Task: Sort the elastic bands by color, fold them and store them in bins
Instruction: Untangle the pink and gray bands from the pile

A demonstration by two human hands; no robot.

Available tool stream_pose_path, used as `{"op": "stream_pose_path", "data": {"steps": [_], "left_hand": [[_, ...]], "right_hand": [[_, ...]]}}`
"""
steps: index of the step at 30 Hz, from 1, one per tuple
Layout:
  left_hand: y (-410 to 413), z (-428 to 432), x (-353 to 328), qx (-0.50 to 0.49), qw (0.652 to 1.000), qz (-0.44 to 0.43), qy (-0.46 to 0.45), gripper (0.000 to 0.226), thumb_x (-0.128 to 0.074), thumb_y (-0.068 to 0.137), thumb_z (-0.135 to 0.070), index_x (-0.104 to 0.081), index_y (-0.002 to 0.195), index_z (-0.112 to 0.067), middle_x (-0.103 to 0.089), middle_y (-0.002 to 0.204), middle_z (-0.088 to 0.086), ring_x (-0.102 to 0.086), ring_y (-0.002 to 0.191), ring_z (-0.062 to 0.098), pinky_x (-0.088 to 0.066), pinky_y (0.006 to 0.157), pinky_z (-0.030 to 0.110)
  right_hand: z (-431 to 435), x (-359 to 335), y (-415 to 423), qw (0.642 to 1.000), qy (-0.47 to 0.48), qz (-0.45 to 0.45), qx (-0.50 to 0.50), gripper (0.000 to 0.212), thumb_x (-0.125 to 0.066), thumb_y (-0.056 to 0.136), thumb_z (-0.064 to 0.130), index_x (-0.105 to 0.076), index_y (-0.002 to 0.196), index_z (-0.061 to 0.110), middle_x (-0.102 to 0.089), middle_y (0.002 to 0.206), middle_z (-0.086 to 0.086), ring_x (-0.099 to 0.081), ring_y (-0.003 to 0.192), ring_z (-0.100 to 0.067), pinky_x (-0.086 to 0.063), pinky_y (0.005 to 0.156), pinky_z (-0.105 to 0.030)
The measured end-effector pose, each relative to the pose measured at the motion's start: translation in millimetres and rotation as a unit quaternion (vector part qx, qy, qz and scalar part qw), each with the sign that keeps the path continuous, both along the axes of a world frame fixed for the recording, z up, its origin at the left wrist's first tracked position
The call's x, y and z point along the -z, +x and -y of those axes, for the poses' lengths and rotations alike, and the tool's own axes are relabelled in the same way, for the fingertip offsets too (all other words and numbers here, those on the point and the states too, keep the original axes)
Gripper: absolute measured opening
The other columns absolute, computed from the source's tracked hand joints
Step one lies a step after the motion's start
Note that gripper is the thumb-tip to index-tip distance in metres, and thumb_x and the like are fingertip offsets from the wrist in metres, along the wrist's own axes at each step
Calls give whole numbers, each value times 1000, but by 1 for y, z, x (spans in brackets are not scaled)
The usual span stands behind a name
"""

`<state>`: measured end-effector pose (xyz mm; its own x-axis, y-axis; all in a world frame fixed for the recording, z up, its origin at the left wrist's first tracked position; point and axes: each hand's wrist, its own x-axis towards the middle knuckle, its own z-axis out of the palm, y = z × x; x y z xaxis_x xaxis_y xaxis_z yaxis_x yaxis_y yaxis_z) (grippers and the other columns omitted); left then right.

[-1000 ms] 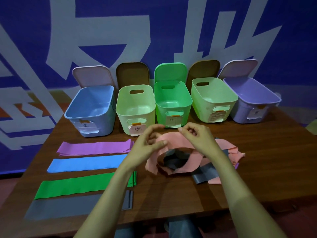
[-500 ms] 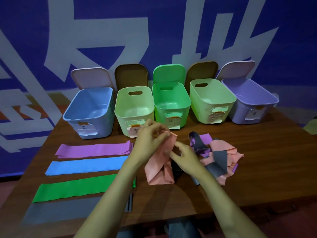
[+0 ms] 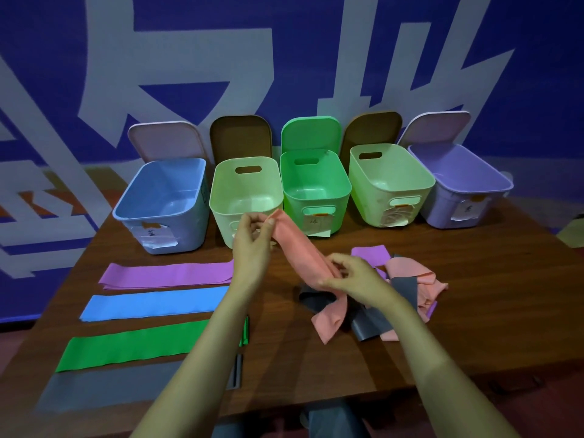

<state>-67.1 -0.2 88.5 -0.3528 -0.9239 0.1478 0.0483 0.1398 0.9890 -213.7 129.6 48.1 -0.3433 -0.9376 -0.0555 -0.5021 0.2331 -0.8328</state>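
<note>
Head view: left hand (image 3: 252,245) and right hand (image 3: 354,276), each pinching the pink band (image 3: 300,248), have drawn apart mid-frame, pulling it straight, probably for laying flat.

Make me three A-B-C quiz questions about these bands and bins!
1. Where is the blue band? A) between purple band and green band B) in a bin C) on the floor
2. How many bins are on the table? A) three B) five C) seven
3. The lifted pink band is: A) lying flat B) held by left hand and right hand C) in a bin
1 A, it lies between them. 2 B, five stand in a row. 3 B, both hands grip it.
</note>
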Motion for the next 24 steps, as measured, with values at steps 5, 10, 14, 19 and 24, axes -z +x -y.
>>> {"op": "stream_pose_path", "data": {"steps": [5,10,14,19,24], "left_hand": [[6,7,0,-79,995,34,-53,7,-53,95,-24,-52,94,-17,-58,88,-6,-56,86,13,-46,72,27],[14,13,14,-112,992,44,-28,8,-52,95,-25,-51,93,-18,-59,91,-1,-58,89,22,-51,72,38],[11,10,0,-62,998,7,-28,5,-52,95,-21,-51,95,-16,-59,93,0,-62,84,17,-54,70,34],[-5,-5,-35,169,976,63,-125,7,-60,91,-20,-59,93,-14,-60,82,2,-57,72,14,-50,60,32],[-12,-11,-60,242,954,39,-173,3,-65,86,-24,-64,85,-26,-62,82,-6,-55,76,8,-46,63,24]], "right_hand": [[-9,15,-8,996,59,-60,41,14,-62,87,15,-61,99,21,-61,89,8,-57,87,-10,-45,74,-22],[-16,6,-16,994,29,-36,94,18,-61,86,10,-61,99,22,-64,96,7,-62,91,-11,-52,84,-28],[-17,3,-8,998,41,26,30,28,-70,82,24,-62,109,26,-63,111,10,-61,102,-9,-49,95,-33],[4,-24,29,982,-111,152,16,46,-70,78,35,-46,115,46,-50,121,24,-46,113,7,-38,94,-16],[20,-50,47,944,-209,245,72,16,-65,84,25,-63,100,24,-69,90,1,-65,87,-18,-53,71,-28]]}}
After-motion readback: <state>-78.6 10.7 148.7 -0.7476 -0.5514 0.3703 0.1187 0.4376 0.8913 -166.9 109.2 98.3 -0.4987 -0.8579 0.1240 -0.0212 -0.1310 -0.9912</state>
